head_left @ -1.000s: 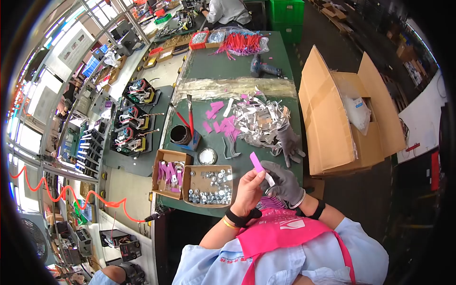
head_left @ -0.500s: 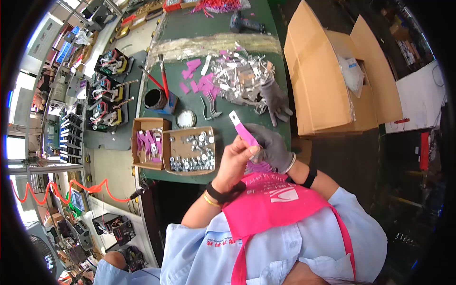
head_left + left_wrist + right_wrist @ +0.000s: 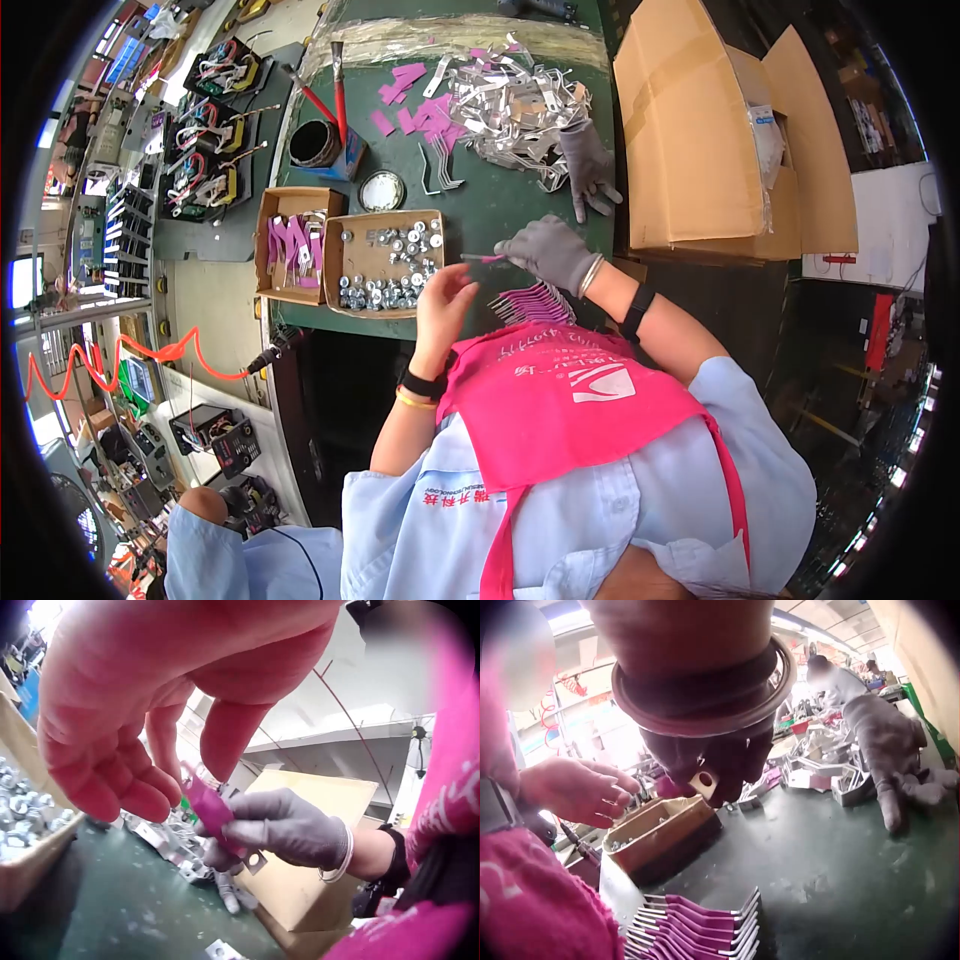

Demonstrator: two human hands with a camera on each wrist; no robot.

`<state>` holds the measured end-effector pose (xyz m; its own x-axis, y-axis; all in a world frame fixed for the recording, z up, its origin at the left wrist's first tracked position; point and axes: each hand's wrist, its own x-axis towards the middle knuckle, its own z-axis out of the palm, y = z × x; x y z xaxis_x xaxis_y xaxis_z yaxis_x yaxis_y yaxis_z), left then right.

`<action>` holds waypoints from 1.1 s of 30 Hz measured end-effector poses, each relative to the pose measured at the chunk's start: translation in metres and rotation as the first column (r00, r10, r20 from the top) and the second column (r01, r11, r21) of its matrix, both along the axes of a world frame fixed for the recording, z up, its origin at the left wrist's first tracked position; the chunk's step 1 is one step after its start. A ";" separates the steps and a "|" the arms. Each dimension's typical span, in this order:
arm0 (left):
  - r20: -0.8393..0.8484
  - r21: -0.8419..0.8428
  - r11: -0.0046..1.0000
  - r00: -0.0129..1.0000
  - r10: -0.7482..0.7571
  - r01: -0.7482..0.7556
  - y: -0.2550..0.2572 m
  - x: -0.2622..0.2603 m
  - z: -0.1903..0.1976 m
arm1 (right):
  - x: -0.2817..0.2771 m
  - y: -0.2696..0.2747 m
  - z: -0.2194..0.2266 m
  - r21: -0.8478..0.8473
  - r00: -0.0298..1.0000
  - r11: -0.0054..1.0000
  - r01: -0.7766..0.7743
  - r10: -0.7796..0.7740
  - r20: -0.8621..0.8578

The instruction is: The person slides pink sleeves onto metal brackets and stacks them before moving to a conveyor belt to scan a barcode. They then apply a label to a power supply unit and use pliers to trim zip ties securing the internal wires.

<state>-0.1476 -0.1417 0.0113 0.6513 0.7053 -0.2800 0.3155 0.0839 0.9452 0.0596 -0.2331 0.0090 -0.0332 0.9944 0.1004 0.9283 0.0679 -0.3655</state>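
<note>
The gloved right hand (image 3: pixel 550 252) pinches a flat metal strip with a purple sleeve (image 3: pixel 486 258) above the table's near part. In the left wrist view the strip (image 3: pixel 208 806) shows a holed metal end beside the gloved fingers. The bare left hand (image 3: pixel 443 305) is apart from the strip, near the carton of bolts (image 3: pixel 432 222), its fingers loosely bent and holding nothing. Below the right hand, a row of purple-sleeved bent strips (image 3: pixel 705 930) lies at the table edge by the pink apron.
Bent metal strips (image 3: pixel 520 105) are heaped farther back, with a loose grey glove (image 3: pixel 588 168) beside them. Purple sleeves (image 3: pixel 435 120) lie left of the heap. A small carton (image 3: pixel 263 240), a black cup (image 3: pixel 315 143) and a round lid (image 3: pixel 381 191) stand left; a large cardboard box (image 3: pixel 690 150) stands right.
The left hand has let go of the strip and moved left, away from the right hand. The right hand still has the strip, now turned to point left. The head view has shifted.
</note>
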 end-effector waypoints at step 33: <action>0.028 0.274 0.961 0.998 -0.052 0.042 0.133 0.056 0.002 | 0.013 -0.022 -0.050 -0.041 0.934 0.989 0.139 -0.144 -0.327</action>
<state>-0.0919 -0.0083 0.0130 0.6914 0.7202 -0.0572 0.2793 -0.1934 0.9405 0.0725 -0.2552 -0.0409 0.1399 0.9880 0.0649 0.7561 -0.0643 -0.6513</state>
